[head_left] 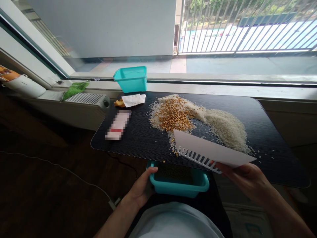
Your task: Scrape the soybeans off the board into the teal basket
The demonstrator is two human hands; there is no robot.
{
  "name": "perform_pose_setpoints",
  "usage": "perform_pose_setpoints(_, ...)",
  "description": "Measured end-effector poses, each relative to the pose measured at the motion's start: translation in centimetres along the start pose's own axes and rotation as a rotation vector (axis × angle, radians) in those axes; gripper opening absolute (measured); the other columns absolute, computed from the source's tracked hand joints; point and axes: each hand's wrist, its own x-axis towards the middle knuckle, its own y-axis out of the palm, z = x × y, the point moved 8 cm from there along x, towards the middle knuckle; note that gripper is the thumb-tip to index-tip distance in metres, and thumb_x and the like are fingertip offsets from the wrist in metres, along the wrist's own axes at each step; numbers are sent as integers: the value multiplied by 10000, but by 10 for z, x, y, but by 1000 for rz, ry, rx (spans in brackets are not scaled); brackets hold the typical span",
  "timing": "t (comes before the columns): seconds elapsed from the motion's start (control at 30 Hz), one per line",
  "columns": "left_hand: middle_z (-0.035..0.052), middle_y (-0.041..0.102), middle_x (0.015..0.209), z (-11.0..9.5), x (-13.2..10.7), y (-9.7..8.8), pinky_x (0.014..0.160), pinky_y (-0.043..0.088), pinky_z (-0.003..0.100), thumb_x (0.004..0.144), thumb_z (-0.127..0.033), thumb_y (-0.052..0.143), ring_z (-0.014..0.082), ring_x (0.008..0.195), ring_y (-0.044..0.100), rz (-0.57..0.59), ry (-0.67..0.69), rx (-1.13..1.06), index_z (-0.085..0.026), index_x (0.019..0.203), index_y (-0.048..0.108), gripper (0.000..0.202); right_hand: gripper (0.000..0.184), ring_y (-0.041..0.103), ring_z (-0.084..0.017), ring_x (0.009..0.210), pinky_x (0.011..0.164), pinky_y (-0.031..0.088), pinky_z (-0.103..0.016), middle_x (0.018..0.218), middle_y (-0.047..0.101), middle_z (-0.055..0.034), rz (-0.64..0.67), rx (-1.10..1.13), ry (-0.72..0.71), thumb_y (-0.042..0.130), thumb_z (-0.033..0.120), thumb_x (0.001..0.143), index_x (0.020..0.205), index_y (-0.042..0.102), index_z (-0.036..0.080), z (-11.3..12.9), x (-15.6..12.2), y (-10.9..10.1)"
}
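Note:
My left hand (143, 186) grips the left rim of a turquoise plastic bin (179, 190) below the table's near edge, thumb over the rim. Small dark greenish grains cover its bottom. In my right hand (245, 175) is a white slotted plastic sheet (208, 147), tilted above the table, its row of slots along the lower edge. Just beyond it lies a heap of white rice (226, 127), which joins a second heap topped with round yellow beans (173, 114). A few beans and rice grains trail toward the table's near edge.
The dark tabletop (141, 138) stands against the window sill. A second turquoise bin (133, 79) sits at its far left edge, near a white tissue (133, 100) and a blurred-out flat item (119, 125). A radiator with a green cloth (75, 89) is at left; a white cable (61, 168) crosses the floor.

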Motion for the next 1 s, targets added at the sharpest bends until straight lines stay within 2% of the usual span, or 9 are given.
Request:
perform_pose_setpoints(0.1,83,748,971,-1,-2,3,798,528,332,832,-316,596,253,930,692,15,7,-14,-152,1147,622,357,450,719,-287,687,659,603,-356,607,744,-28,17,0,-10,746,670,604,748,811,249,5,-4,2)
perform_pose_setpoints(0.2,73,749,943,0,-2,1,779,528,308,845,-305,580,239,928,693,-4,0,-16,-151,1141,619,336,450,699,-268,633,596,588,-340,624,750,-36,6,-3,-4,744,655,616,732,806,224,5,-3,3)
perform_pose_setpoints(0.33,75,747,939,2,0,-2,760,529,296,845,-299,579,236,929,694,-14,-16,-20,-154,1153,613,342,407,704,-274,674,630,588,-345,683,767,-47,-14,11,-6,743,612,643,684,792,210,2,3,3)
perform_pose_setpoints(0.5,88,744,972,1,0,-1,768,532,317,855,-316,567,245,933,691,5,-10,-5,-148,1166,613,356,372,668,-246,568,526,568,-323,583,730,-35,86,-67,-34,743,577,650,698,796,212,3,4,9)
perform_pose_setpoints(0.63,86,743,999,-1,-1,0,778,530,318,848,-294,575,236,921,690,3,3,-16,-146,1179,609,365,421,709,-285,689,617,595,-349,699,772,-59,22,-4,-17,732,609,663,759,810,206,1,6,5)
perform_pose_setpoints(0.8,100,736,1045,-1,-1,0,769,532,322,863,-301,555,241,931,687,-15,0,2,-140,1195,606,373,397,712,-271,633,540,584,-319,672,767,-60,154,-71,-36,730,592,677,704,796,201,-1,12,16)
perform_pose_setpoints(1.0,104,732,1065,-3,-4,4,749,533,307,869,-315,543,247,968,683,14,0,10,-134,1190,606,374,390,738,-300,785,680,611,-346,744,785,-56,199,-39,-74,716,576,717,836,816,219,6,10,19)
